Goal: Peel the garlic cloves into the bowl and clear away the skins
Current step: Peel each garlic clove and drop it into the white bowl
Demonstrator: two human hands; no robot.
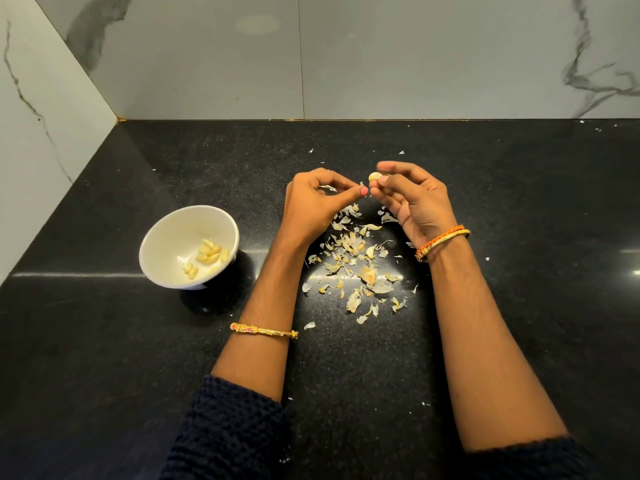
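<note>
Right hand [408,199] pinches a garlic clove [374,177] at its fingertips; left hand [313,202] pinches a strip of skin [328,188] beside it. Mid-peel. Next, probably: strip the rest, drop clove into white bowl [166,237] at left, then sweep up the skin pile [360,265] on the counter [104,341].

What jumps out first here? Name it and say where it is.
The two hands at the centre: the right hand pinches a garlic clove while the left hand pulls at a scrap of skin. Below them, skins litter the black counter. To the left stands a white bowl holding peeled cloves.
</note>
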